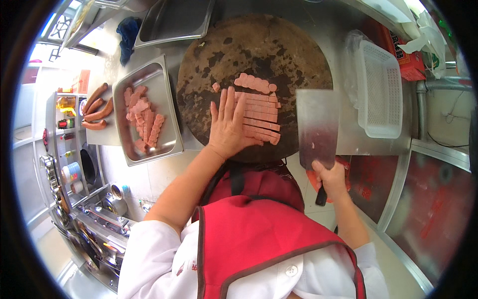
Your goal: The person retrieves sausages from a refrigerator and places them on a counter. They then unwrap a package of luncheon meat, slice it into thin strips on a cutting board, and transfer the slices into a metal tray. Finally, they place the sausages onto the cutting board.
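On a round wooden chopping block [209, 74], pink meat cut into strips and cubes [260, 112] lies in rows. My left hand [227, 127] rests flat on the left part of these rows, its fingers spread. Above them is a separate row of pink slices [254, 83], and one small cube [216, 87] sits near my left fingertips. My right hand [330, 175] grips the black handle of a wide cleaver [318, 127], held at the block's right edge, apart from the meat. Its blade is smeared and slightly blurred.
A steel tray [173, 123] with more pink slices [143, 119] stands left of the block, several sausages [97, 108] beyond it. Another steel tray [175, 18] is at the top. A white plastic basket [379, 89] and a red box [412, 65] stand right. A blue cloth [128, 39] lies upper left.
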The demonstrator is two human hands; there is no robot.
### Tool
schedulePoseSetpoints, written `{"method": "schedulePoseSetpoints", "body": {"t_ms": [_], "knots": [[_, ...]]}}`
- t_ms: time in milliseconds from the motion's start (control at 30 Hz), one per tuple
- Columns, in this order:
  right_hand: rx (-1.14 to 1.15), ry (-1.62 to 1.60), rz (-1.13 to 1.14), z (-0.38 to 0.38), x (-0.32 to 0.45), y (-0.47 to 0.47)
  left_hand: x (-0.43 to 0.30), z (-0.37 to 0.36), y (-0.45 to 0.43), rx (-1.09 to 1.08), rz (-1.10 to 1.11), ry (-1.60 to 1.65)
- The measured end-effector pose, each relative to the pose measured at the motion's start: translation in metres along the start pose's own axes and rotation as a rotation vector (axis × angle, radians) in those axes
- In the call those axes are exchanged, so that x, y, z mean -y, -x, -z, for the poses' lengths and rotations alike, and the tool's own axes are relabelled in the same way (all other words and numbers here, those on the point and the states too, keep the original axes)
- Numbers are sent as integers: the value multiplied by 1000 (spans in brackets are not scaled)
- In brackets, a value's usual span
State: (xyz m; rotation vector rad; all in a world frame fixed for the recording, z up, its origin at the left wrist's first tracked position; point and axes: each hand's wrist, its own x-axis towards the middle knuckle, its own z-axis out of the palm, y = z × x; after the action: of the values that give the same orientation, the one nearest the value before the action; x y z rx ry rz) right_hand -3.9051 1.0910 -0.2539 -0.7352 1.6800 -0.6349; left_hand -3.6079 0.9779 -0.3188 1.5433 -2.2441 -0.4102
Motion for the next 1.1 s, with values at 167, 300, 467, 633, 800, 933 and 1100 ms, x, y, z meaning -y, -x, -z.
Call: {"method": "schedulePoseSetpoints", "body": {"t_ms": [167, 300, 467, 633, 800, 933, 1100], "knots": [[-88, -266, -6, -28, -49, 18, 12, 18, -27, 59, -182, -1], [-73, -372, -105, -65, -55, 24, 19, 18, -36, 125, -223, 14], [-162, -406, -128, -104, -45, 24, 28, 19, -41, 174, -324, 60], [-227, -454, -163, -152, -30, 26, 32, 20, -59, 198, -498, 147], [-263, -592, -102, -207, -12, 17, 33, 17, -57, 135, -553, 193], [-226, -616, -94, -232, 4, 5, 30, 16, -51, 75, -519, 246], [-222, -644, -68, -250, 13, -5, 25, 11, -46, -31, -433, 302]]}}
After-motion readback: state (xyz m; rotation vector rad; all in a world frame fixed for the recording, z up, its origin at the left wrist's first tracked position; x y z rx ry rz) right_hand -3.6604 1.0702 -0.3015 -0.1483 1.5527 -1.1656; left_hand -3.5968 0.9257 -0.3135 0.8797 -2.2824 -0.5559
